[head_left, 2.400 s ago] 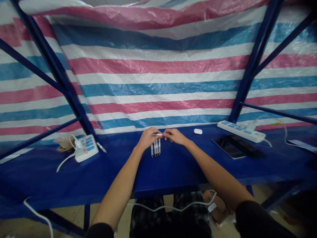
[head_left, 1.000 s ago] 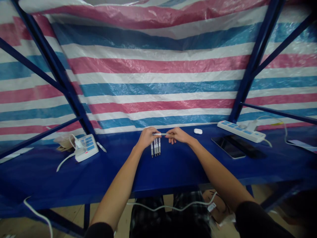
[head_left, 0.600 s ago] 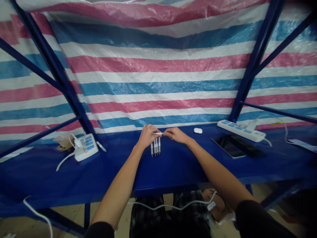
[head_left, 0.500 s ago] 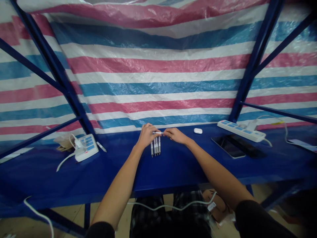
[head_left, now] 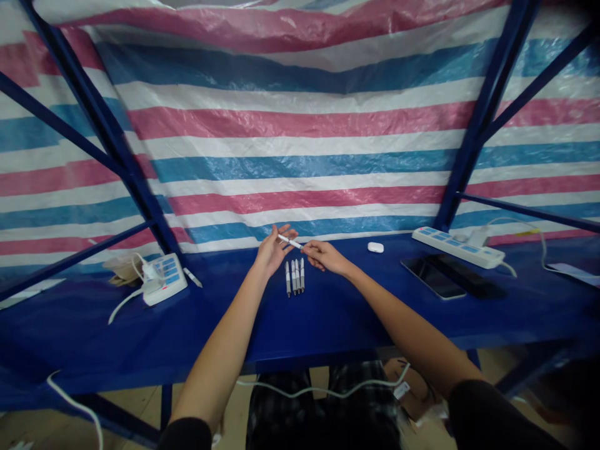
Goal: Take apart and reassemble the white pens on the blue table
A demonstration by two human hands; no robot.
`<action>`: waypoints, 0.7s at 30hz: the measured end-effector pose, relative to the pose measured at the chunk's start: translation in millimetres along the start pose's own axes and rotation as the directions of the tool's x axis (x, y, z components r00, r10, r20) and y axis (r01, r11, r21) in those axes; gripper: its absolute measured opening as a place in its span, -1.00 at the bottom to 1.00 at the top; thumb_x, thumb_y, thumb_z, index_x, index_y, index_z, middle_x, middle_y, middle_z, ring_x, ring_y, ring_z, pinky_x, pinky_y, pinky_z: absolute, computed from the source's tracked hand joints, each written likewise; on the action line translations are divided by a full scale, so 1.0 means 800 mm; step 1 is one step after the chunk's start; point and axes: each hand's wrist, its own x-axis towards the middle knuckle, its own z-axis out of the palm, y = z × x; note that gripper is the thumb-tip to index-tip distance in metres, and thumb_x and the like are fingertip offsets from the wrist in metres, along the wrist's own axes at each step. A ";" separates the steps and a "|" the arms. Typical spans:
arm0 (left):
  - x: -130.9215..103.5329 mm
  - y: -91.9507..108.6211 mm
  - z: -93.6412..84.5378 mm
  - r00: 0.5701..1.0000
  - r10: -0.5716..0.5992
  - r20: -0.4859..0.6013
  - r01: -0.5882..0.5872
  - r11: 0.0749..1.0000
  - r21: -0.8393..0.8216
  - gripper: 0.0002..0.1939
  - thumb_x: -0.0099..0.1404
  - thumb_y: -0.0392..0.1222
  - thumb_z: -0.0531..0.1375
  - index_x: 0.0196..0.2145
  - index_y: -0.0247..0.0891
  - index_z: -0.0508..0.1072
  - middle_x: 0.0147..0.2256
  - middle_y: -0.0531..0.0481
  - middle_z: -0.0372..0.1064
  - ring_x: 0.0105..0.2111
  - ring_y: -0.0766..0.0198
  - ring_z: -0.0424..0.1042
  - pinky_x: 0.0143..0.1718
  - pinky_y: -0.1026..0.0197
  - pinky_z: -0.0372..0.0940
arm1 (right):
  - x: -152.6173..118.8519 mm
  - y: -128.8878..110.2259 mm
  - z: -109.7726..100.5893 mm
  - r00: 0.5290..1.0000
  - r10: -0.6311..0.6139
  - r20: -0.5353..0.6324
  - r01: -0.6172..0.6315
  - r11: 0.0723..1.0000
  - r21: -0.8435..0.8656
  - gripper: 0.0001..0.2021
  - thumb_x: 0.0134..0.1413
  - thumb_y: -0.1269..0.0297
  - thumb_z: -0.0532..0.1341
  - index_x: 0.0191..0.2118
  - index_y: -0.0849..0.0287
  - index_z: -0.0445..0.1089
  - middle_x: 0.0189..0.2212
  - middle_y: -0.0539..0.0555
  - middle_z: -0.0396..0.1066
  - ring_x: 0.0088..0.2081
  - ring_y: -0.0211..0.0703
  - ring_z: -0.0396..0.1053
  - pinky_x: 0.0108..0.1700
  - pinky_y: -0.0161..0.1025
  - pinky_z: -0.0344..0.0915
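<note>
A white pen (head_left: 290, 242) slants between my two hands above the blue table. My right hand (head_left: 325, 256) pinches its lower right end. My left hand (head_left: 273, 250) has its fingers spread, palm turned up, with the pen's other end lying across or just over the fingers; whether it touches them I cannot tell. Just below the hands, several white pens with grey grips (head_left: 295, 278) lie side by side on the table, their tips toward me.
Another pen (head_left: 192, 277) lies beside a white power strip (head_left: 164, 279) on the left. To the right are a white earbud case (head_left: 375, 247), a phone (head_left: 432, 279), a dark flat object (head_left: 464, 275) and a second power strip (head_left: 457, 247). Striped sheeting (head_left: 300, 125) hangs behind.
My left hand has opened from its grip on the pen, its fingers spreading. The pen has gone from nearly level to slanting, its right end lower, still in my right hand.
</note>
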 end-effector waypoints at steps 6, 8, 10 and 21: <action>-0.005 0.022 -0.025 0.992 -0.060 -0.113 0.015 0.931 -0.364 -0.67 0.49 -0.06 0.01 -0.42 -0.23 0.28 -0.65 0.19 -0.13 -0.73 0.45 -0.10 -0.72 0.36 -0.08 | 0.001 0.002 0.003 0.999 0.023 0.030 -0.024 1.000 0.011 -0.61 0.34 -0.04 0.12 0.01 0.20 0.36 -0.44 0.02 0.43 -0.59 -0.35 0.29 -0.59 -0.40 0.22; -0.006 0.027 -0.035 0.984 -0.102 -0.148 0.037 0.919 -0.392 -0.72 0.44 -0.20 0.00 -0.45 -0.23 0.25 -0.67 0.19 -0.19 -0.74 0.44 -0.16 -0.75 0.34 -0.15 | 0.000 0.005 -0.001 0.999 0.034 0.027 -0.034 0.999 -0.011 -0.61 0.34 -0.03 0.13 0.01 0.20 0.36 -0.43 0.02 0.44 -0.59 -0.35 0.29 -0.59 -0.40 0.22; -0.006 0.029 -0.039 0.972 -0.146 -0.183 0.057 0.905 -0.421 -0.77 0.36 -0.32 -0.01 -0.48 -0.22 0.22 -0.68 0.20 -0.22 -0.76 0.44 -0.19 -0.76 0.33 -0.18 | 0.000 0.008 -0.004 0.999 0.041 0.027 -0.040 0.999 -0.029 -0.61 0.34 -0.03 0.13 0.01 0.21 0.37 -0.44 0.02 0.44 -0.60 -0.35 0.29 -0.59 -0.40 0.22; -0.002 0.028 -0.033 0.932 -0.259 -0.252 0.195 0.948 -0.253 -0.77 0.43 -0.07 0.04 -0.37 -0.21 0.24 -0.67 0.19 -0.01 -0.76 0.43 -0.03 -0.74 0.38 -0.11 | -0.002 0.006 -0.005 1.000 0.023 0.018 -0.021 0.994 -0.111 -0.58 0.35 -0.05 0.09 0.02 0.22 0.38 -0.46 0.00 0.43 -0.62 -0.34 0.25 -0.56 -0.36 0.18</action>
